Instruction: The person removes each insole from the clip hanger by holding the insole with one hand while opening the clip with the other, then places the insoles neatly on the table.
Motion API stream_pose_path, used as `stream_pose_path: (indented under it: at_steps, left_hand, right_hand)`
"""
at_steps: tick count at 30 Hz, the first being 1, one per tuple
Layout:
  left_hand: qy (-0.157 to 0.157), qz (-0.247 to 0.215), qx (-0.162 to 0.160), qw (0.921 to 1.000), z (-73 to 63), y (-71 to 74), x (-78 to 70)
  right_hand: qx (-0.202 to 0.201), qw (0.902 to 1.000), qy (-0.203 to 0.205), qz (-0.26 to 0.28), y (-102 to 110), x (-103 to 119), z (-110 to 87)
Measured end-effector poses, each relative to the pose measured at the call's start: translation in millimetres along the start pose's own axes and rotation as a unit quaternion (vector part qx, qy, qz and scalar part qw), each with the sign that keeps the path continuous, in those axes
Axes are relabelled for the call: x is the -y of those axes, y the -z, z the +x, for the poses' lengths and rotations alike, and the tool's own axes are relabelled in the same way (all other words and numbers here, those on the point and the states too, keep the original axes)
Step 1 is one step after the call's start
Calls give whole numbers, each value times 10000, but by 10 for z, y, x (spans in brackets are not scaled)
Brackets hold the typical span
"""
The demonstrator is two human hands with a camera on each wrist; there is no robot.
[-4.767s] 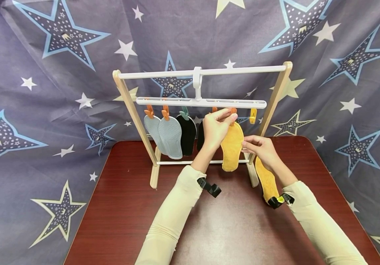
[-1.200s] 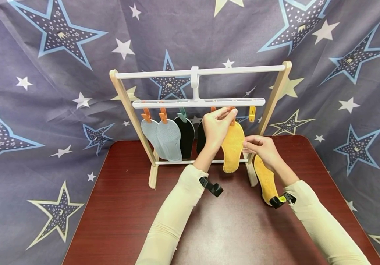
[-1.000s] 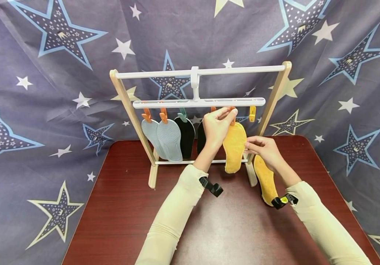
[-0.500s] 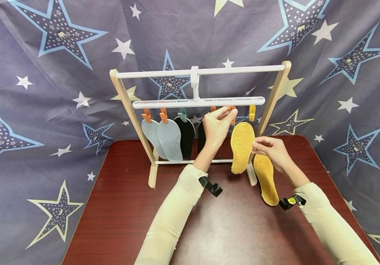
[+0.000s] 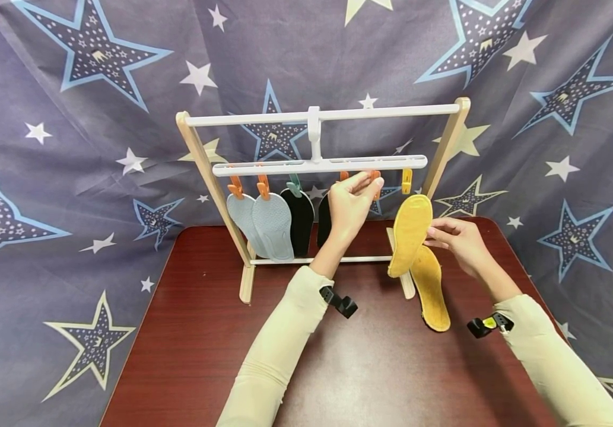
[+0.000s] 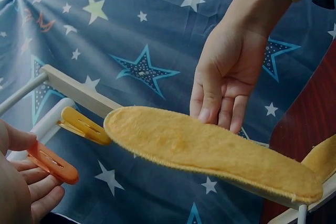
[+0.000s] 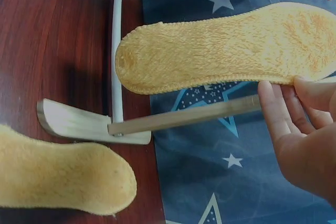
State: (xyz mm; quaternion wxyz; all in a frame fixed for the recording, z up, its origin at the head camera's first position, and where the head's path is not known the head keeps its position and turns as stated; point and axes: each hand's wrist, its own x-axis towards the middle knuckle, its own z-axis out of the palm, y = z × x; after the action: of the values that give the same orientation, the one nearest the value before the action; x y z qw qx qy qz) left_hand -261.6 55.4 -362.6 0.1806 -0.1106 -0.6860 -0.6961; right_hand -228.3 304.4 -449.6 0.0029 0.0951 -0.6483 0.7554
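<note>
Pinching yellow insole [image 5: 412,228] by side edge in barely open right hand [image 5: 460,240], in front of rack post [image 5: 447,148]. Probably light, soft-faced and bendable, unlikely to slip; best taken by edge, near broad end. Pinching orange clip [image 6: 59,168], apart from insole, in left hand [image 5: 349,206]. Note second insole [image 5: 430,287] lying on table [image 5: 359,367] below.

insoles [image 5: 412,234]: yellow, pale grey-blue, black | clips [image 5: 406,181]: orange, yellow, green | table [image 5: 189,356]: red-brown | backdrop [image 5: 285,53]: purple-grey, star-patterned
</note>
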Motion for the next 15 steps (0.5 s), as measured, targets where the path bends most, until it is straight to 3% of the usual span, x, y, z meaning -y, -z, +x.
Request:
stream_pose_path:
  at_steps: [15]
  left_hand:
    - [-38,158,261,9995,-7,26,26]
  right_hand:
    - [-97,9996,-245,141,220,75,28]
